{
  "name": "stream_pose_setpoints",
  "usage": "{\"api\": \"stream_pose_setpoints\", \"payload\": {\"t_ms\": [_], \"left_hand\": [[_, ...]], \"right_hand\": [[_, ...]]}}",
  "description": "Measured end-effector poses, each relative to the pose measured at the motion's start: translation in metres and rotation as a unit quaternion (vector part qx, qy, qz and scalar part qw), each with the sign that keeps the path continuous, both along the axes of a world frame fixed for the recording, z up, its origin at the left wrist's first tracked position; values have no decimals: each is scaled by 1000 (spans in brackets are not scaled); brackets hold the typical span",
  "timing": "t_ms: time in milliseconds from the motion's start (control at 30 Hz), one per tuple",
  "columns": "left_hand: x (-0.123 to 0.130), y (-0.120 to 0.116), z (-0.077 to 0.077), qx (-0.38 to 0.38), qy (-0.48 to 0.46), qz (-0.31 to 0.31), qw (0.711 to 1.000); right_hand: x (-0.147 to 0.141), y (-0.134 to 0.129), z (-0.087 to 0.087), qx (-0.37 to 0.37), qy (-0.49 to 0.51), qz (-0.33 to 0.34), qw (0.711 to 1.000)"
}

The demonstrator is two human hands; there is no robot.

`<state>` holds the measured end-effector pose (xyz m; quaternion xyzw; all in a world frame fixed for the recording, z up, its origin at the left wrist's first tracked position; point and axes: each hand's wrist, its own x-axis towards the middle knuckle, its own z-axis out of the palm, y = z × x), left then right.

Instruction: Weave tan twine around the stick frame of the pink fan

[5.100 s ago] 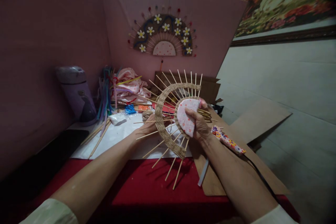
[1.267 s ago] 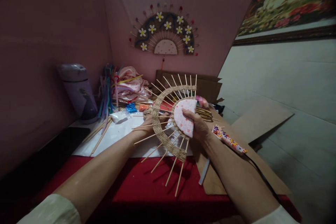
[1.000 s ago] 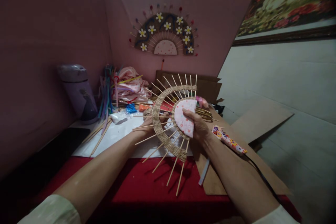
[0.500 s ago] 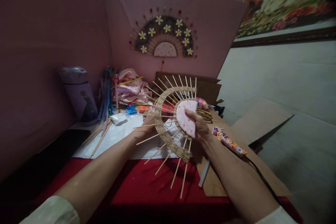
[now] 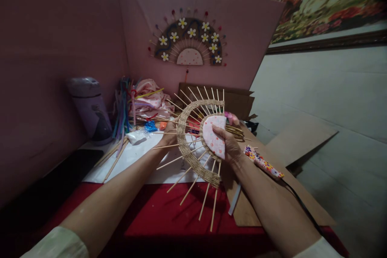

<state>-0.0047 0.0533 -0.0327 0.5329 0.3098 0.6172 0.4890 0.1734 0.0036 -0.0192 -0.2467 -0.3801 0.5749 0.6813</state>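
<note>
A half-round woven fan (image 5: 185, 145) is held up in front of me, its flat side facing right. Thin wooden sticks radiate through a twisted brown cord band, and a pink-and-white spotted half-disc (image 5: 211, 129) forms its centre. My right hand (image 5: 231, 145) grips that centre, thumb on the front and fingers behind. My left hand (image 5: 169, 134) is at the far left side of the woven band, partly behind the sticks. Its fingers are mostly hidden, so I cannot see whether they hold the band or a cord.
A finished fan with white flowers (image 5: 191, 40) hangs on the pink board. Left stand a purple bottle (image 5: 92, 109) and pipe cleaners (image 5: 122, 107), beside spotted cloth (image 5: 148, 96). A blue packet (image 5: 150, 125) lies on white paper. A flowered glue gun (image 5: 263, 162) rests on cardboard (image 5: 248, 209) at right.
My left hand has shifted slightly left and up, and more of it shows beside the band. The fan has turned a little; its lower sticks point slightly further right. My right hand keeps its grip.
</note>
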Motion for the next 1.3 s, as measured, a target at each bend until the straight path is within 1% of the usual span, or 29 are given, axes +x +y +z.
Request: {"api": "stream_pose_setpoints", "payload": {"t_ms": [100,167,233,300,367,433,467,533,700,867,933,1033,1100,1200,1300], "left_hand": [[0,-2,6,39,-24,26,999],[-2,-5,10,28,-30,33,999],[-4,-9,16,-1,-49,22,999],[-6,-14,22,-32,-83,-25,996],[-8,-19,29,-57,-120,-95,987],[-9,-22,33,-75,-134,-158,975],[-9,-23,34,-81,-130,-178,972],[-9,-23,33,-83,-108,-193,972],[-7,-26,32,-78,-64,-141,985],[-5,-27,29,-37,-20,-99,994],[-4,-23,25,-32,-1,-81,996],[-5,-15,17,-27,26,-70,997],[-4,-12,14,-20,34,-68,997],[-4,-12,15,-16,36,-63,997],[-3,-16,18,-15,36,-60,997]], "right_hand": [[1,1,-1,-18,-10,18,1000],[1,2,-1,-34,-17,30,999],[1,2,-1,-48,-17,41,998],[1,2,-2,-51,-11,46,998],[1,2,-1,-40,-1,41,998],[0,1,-1,-36,5,39,999],[0,1,0,-45,5,44,998],[0,0,1,-64,5,57,996],[0,1,0,-56,10,59,997],[1,2,-2,-88,10,58,994],[0,3,-1,-79,7,34,996],[0,3,-2,-44,0,-6,999],[1,3,-1,-45,-10,13,999],[0,3,0,-77,-10,53,996],[0,2,1,-88,3,51,995]]}}
